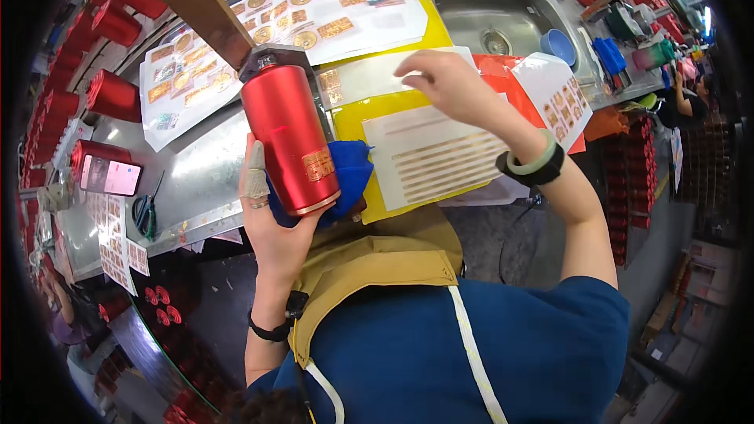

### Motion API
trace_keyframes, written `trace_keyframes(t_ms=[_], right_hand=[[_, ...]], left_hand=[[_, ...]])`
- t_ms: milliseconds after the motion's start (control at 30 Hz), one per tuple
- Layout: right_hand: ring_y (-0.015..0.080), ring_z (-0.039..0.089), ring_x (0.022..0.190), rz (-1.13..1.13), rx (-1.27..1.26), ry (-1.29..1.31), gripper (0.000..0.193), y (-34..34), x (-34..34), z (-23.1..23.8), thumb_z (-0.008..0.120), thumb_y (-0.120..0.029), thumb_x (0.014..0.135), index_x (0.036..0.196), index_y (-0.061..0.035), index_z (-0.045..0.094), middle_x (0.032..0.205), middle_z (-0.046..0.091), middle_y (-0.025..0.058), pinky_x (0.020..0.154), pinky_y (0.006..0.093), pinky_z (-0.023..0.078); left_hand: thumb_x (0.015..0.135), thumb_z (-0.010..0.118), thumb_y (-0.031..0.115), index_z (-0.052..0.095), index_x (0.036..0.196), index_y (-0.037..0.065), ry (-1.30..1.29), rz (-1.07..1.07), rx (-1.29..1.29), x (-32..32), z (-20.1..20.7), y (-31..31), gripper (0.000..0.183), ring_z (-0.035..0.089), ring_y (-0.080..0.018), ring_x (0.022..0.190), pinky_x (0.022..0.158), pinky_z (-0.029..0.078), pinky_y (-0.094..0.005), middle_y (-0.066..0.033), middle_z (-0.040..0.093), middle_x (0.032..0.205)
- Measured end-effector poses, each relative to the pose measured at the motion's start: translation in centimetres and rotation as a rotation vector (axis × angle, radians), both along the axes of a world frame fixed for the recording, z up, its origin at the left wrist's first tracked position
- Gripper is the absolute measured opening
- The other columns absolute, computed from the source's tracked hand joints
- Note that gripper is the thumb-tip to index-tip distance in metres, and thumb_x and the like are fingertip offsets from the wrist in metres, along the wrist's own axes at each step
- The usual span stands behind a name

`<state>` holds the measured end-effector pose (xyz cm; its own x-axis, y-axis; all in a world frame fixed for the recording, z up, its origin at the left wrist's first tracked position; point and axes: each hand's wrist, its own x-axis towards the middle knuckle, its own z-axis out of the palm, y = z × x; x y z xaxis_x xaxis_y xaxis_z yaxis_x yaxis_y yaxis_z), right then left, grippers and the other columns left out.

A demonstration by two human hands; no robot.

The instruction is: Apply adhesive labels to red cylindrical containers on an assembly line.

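Note:
My left hand (275, 239) is wrapped round the lower side of a shiny red metal bottle (284, 126), with beige tape on one finger. The bottle leans, its dark neck up against a wooden post and its base toward me. A small gold decal (320, 165) sits on its side near the base. A blue cloth (352, 171) is bunched behind the bottle's lower end. My right hand (448, 86) hovers over a pale sheet (385, 71), its fingers bent and apart, with nothing visible in them. Below it lies a white sheet with gold strips (440, 161).
Sheets of gold decals (330, 12) cover a yellow mat (353, 122) and the metal bench. A sink (463, 12) holds a blue bowl (558, 45). A wooden post (188, 8) rises beside the bottle. Scissors (145, 213), a phone (110, 176) and several red bottles stand or lie at left.

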<state>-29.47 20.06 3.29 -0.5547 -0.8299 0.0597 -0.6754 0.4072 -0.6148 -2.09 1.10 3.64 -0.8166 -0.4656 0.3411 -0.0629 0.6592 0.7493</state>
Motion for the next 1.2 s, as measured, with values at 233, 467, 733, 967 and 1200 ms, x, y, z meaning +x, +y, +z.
trace_keyframes(t_ms=[233,467,733,967,1200], right_hand=[[0.0241,0.066,0.107,0.261,0.175,0.589,0.050,-6.1,3.7,-5.2,0.065,-0.007,0.082,0.131,-0.0097,0.062,0.141,0.061,0.0061,0.081,0.0397,0.053],[0.0236,0.070,0.096,-0.028,0.399,0.782,0.040,0.5,2.3,-4.5,0.064,-0.008,0.080,0.120,-0.0095,0.063,0.130,0.067,0.0052,0.071,0.0385,0.053],[0.0360,0.070,0.101,-0.444,0.233,0.143,0.044,3.9,-5.9,-2.1,0.073,-0.040,0.087,0.113,-0.0046,0.075,0.110,0.073,0.0180,0.088,0.0444,0.054],[0.0324,0.073,0.088,-0.563,0.368,-0.198,0.054,4.3,-11.0,-3.0,0.081,-0.048,0.076,0.095,0.0018,0.076,0.095,0.076,0.0210,0.083,0.0398,0.056],[0.0304,0.072,0.083,-0.609,0.482,0.165,0.040,3.8,-18.0,-8.2,0.084,-0.036,0.079,0.095,0.0006,0.076,0.092,0.074,0.0196,0.076,0.0434,0.057]], left_hand=[[0.070,0.094,0.014,0.040,0.153,0.000,-0.017,0.011,-0.047,0.6,-0.1,-0.1,0.101,0.046,-0.0341,0.142,0.118,0.036,-0.0434,-0.0199,0.044,0.157],[0.071,0.093,0.013,0.041,0.152,0.000,-0.007,-0.003,0.007,0.7,-0.2,-0.6,0.097,0.046,-0.0372,0.142,0.117,0.037,-0.0449,-0.0224,0.044,0.156],[0.070,0.093,0.012,0.042,0.152,0.000,0.029,-0.011,0.044,0.5,-0.9,-0.7,0.098,0.046,-0.0357,0.143,0.117,0.038,-0.0436,-0.0223,0.043,0.157],[0.070,0.094,0.013,0.040,0.154,0.000,-0.034,0.035,0.121,1.5,-1.1,-1.0,0.101,0.046,-0.0329,0.143,0.117,0.037,-0.0418,-0.0207,0.044,0.157],[0.067,0.095,0.014,0.041,0.153,-0.002,-0.013,0.056,0.315,1.3,-2.2,-0.9,0.102,0.059,-0.0253,0.126,0.109,0.045,-0.0370,-0.0169,0.059,0.141]])
